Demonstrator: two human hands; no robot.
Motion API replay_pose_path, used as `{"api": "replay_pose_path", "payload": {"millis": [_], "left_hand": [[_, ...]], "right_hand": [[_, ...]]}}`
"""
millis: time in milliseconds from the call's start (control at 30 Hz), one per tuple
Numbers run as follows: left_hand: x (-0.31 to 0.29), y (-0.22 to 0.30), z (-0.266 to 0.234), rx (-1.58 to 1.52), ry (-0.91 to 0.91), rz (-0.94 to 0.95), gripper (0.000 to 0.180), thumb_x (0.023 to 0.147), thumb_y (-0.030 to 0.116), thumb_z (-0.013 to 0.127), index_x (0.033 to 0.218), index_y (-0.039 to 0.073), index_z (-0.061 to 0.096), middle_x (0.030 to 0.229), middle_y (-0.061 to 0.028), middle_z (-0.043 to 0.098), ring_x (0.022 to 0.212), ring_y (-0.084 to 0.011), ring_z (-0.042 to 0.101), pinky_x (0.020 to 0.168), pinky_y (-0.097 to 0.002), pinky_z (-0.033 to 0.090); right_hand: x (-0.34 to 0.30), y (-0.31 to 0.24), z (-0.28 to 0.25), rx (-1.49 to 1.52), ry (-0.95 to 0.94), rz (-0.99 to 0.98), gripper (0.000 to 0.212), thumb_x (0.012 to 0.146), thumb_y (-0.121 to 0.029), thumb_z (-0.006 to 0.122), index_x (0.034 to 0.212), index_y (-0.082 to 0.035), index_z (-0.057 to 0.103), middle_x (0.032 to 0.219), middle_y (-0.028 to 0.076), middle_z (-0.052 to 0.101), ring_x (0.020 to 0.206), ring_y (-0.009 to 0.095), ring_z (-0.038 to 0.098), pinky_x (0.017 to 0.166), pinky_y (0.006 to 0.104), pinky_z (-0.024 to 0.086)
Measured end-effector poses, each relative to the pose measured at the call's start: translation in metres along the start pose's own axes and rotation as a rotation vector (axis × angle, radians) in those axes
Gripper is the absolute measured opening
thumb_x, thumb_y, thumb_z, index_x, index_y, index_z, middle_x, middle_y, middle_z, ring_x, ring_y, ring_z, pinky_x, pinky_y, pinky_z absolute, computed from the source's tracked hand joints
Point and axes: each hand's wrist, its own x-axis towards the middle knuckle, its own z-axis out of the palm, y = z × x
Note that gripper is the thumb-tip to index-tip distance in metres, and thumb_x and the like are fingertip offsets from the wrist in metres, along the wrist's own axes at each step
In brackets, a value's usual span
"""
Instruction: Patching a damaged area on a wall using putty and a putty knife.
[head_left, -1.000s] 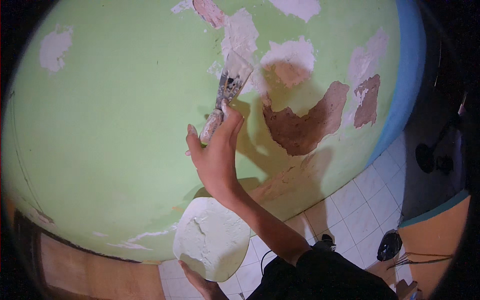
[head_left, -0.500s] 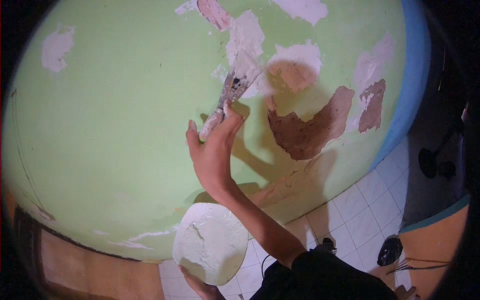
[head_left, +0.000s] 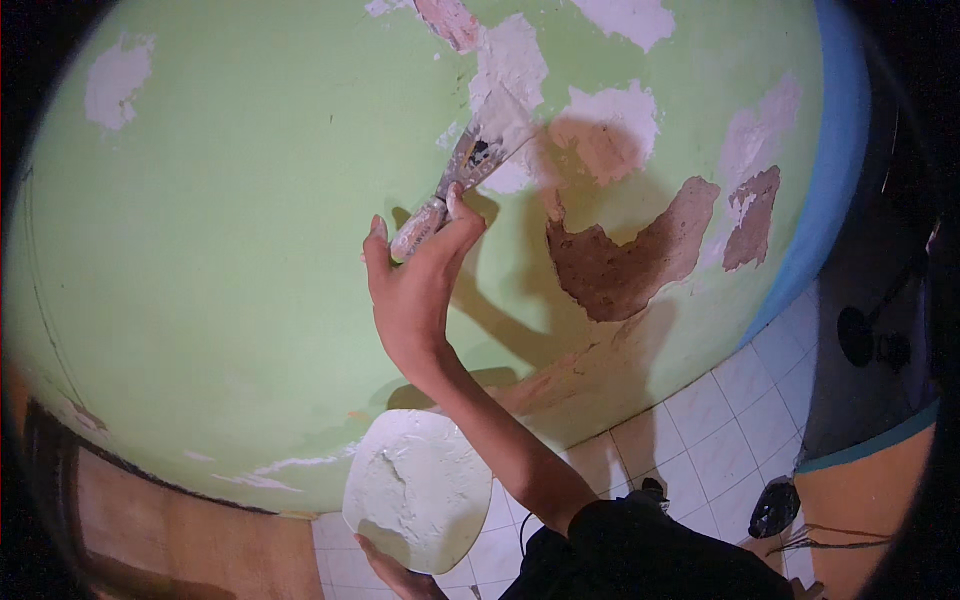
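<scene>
My right hand (head_left: pixel 425 290) grips the handle of a putty knife (head_left: pixel 462 165), whose wide blade carries white filler and lies against a white filled patch (head_left: pixel 508 65) on the green wall. The handle is smeared with filler. Lower down, my left hand (head_left: pixel 395 572) is closed on the edge of a pale, rounded tub (head_left: pixel 480 510). White filler (head_left: pixel 410 485) with a groove across its top shows in it. Only part of the left hand is visible, and its fingers underneath are hidden by the tub.
Brown bare plaster (head_left: pixel 630 270) shows in the green wall (head_left: pixel 230 250), right of the knife, with other white patches around it. Below the wall lies a tiled floor (head_left: pixel 690 440). A black bag (head_left: pixel 775 508) sits by an orange wall (head_left: pixel 865 490). Wooden furniture (head_left: pixel 200 530) stands lower left.
The view has shifted slightly. My right hand and the putty knife have moved a little up and left relative to the tub; the blade remains at the white patch. Both hands keep their holds.
</scene>
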Motion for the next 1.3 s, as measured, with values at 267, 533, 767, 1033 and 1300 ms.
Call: {"api": "replay_pose_path", "payload": {"millis": [267, 533, 767, 1033, 1300], "left_hand": [[-0.004, 0.003, 0.007, 0.035, 0.123, -0.040, 0.066, 0.103, 0.049, 0.035, 0.148, 0.001, 0.031, 0.149, -0.0177, 0.038, 0.134, -0.0338, 0.042, 0.110, -0.0476, 0.038], [0.002, -0.003, -0.006, 0.047, 0.074, -0.044, 0.069, 0.102, 0.052, 0.036, 0.149, 0.001, 0.030, 0.150, -0.0179, 0.037, 0.135, -0.0340, 0.042, 0.111, -0.0471, 0.037], [0.001, -0.004, -0.002, 0.009, 0.007, -0.026, 0.066, 0.102, 0.049, 0.036, 0.149, 0.002, 0.029, 0.150, -0.0163, 0.037, 0.135, -0.0327, 0.041, 0.111, -0.0468, 0.036], [0.000, -0.005, -0.002, -0.011, 0.025, -0.045, 0.063, 0.104, 0.046, 0.033, 0.149, 0.002, 0.029, 0.150, -0.0169, 0.037, 0.135, -0.0331, 0.041, 0.112, -0.0466, 0.036], [0.007, -0.013, -0.017, 0.028, 0.020, -0.036, 0.065, 0.103, 0.047, 0.034, 0.149, 0.002, 0.029, 0.150, -0.0177, 0.037, 0.136, -0.0339, 0.039, 0.111, -0.0469, 0.036]], "right_hand": [[-0.036, -0.003, -0.002, -0.019, -0.122, 0.036, 0.068, 0.081, 0.001, 0.069, 0.132, 0.012, 0.024, 0.119, 0.026, 0.035, 0.114, 0.039, 0.042, 0.101, 0.0476, 0.033], [0.001, 0.002, -0.020, -0.046, -0.029, -0.020, 0.064, 0.082, 0.003, 0.065, 0.131, 0.011, 0.026, 0.121, 0.030, 0.034, 0.114, 0.043, 0.040, 0.099, 0.0500, 0.034], [-0.021, -0.006, -0.017, -0.069, -0.084, -0.036, 0.062, 0.082, 0.001, 0.066, 0.129, 0.013, 0.027, 0.116, 0.026, 0.035, 0.109, 0.036, 0.042, 0.099, 0.0484, 0.033], [-0.001, -0.005, -0.015, 0.012, -0.047, 0.018, 0.063, 0.083, 0.001, 0.068, 0.130, 0.011, 0.027, 0.117, 0.025, 0.037, 0.108, 0.034, 0.043, 0.098, 0.0442, 0.036], [-0.030, 0.006, -0.036, -0.085, -0.157, -0.064, 0.065, 0.082, 0.003, 0.067, 0.134, 0.009, 0.029, 0.119, 0.025, 0.038, 0.109, 0.036, 0.044, 0.095, 0.0464, 0.037]]}}
